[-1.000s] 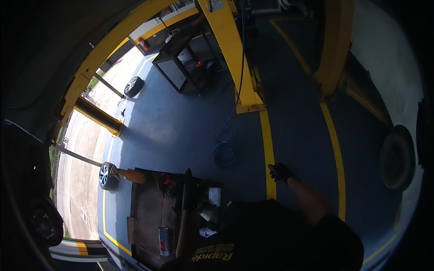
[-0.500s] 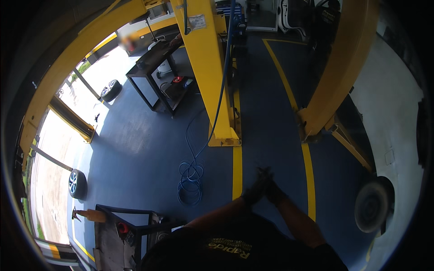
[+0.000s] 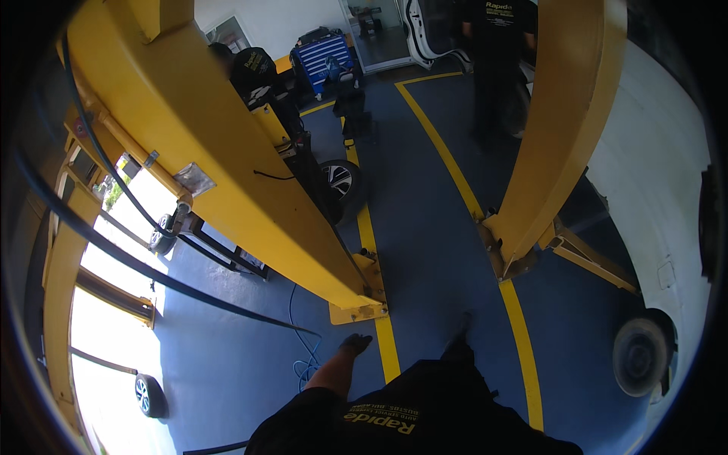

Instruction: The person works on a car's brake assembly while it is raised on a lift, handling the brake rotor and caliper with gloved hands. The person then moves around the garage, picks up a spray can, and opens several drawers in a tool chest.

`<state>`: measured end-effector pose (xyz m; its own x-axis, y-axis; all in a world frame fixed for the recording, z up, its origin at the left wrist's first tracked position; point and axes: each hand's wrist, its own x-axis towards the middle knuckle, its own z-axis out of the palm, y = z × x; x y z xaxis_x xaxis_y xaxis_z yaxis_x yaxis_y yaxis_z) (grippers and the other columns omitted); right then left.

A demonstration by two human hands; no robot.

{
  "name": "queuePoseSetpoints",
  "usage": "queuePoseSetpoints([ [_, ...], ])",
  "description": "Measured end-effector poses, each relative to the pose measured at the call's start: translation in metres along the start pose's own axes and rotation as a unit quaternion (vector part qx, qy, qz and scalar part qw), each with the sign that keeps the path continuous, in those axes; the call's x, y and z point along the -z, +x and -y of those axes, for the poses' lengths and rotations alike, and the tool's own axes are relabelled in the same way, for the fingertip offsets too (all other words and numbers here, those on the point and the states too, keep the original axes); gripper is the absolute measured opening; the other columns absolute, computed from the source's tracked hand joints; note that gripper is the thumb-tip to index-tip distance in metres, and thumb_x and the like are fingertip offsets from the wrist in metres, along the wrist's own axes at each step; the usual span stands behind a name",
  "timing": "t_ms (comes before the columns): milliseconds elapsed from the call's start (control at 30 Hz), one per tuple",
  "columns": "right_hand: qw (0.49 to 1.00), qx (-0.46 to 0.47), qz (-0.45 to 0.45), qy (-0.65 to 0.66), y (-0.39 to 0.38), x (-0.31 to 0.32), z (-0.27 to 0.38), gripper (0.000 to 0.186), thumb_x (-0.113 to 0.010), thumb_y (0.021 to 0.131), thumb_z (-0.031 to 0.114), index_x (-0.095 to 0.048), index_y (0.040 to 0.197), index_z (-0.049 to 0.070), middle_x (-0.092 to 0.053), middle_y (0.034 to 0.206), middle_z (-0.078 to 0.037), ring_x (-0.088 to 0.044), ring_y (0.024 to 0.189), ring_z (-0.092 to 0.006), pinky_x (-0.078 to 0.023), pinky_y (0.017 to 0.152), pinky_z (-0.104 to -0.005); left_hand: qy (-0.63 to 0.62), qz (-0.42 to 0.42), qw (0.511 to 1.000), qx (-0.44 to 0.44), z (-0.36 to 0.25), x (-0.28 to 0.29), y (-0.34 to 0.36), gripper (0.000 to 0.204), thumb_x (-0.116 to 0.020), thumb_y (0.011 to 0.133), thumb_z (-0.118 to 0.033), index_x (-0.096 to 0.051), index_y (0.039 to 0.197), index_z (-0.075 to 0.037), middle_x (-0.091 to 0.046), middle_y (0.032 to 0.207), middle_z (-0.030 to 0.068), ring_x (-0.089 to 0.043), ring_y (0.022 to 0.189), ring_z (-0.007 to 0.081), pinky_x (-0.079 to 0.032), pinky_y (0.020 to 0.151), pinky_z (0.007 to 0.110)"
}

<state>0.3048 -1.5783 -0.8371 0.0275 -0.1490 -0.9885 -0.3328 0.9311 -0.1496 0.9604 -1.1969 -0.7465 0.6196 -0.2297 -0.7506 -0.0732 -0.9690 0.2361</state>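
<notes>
One hand showing: the left hand [image 3: 354, 345], dark like it's gloved, apart from everything, nothing visible in it. Too small to tell how the fingers sit. Clock's centred on it, 12 straight up.
Right hand: can't pick it out, so no clue about its grip. Dark shape at 3 is a shoe [image 3: 458, 341], I think.
Yellow post [image 3: 227, 174]: nearest thing, foot just off the hand at 12, rest leaning toward 11.
Blue hose [image 3: 307, 369]: loops on the floor at 8, just beside the forearm.
Step in hand: I'd call it being on foot by the post, not handling anything.
Next move: going forward would call for skirting that post foot, imo.
In the way: dark hose [image 3: 189, 292] slung across at 10, second post [image 3: 557, 144] between 1 and 2.
Around: white vehicle [image 3: 652, 152] at 2, spoked wheel [image 3: 337, 180] at 12, blue tool chest [image 3: 324, 62] beyond it, co-workers at 11 [image 3: 254, 72] and 1 [image 3: 497, 45].
</notes>
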Motion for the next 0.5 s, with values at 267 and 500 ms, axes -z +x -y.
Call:
queuePoseSetpoints([
  [267, 0.874, 0.041, -0.027, -0.483, -0.002, -0.187, 0.29, 0.041, -0.072, 0.095, 0.048, -0.07, 0.1, 0.008, -0.068, 0.092, -0.011, -0.069, 0.08, -0.0243, -0.055, 0.064, -0.04, -0.212, 0.071, 0.949, 0.223, -0.007, 0.023, 0.015, 0.058, -0.045, 0.107, -0.05, -0.059, 0.145, -0.007, -0.059, 0.15, 0.0219, -0.058, 0.136, 0.0353, -0.046, 0.112, 0.048],
  [500, 0.879, 0.323, 0.121, -0.329, -0.037, -0.581, 0.817, 0.05, -0.062, 0.103, 0.046, -0.06, 0.137, 0.009, -0.07, 0.122, -0.015, -0.071, 0.102, -0.0291, -0.057, 0.087, -0.0461, -0.474, 0.11, 0.871, 0.068, -0.135, 0.069, 0.072, 0.059, -0.057, 0.104, -0.051, -0.059, 0.145, -0.008, -0.065, 0.134, 0.0185, -0.067, 0.113, 0.0323, -0.056, 0.088, 0.049],
])
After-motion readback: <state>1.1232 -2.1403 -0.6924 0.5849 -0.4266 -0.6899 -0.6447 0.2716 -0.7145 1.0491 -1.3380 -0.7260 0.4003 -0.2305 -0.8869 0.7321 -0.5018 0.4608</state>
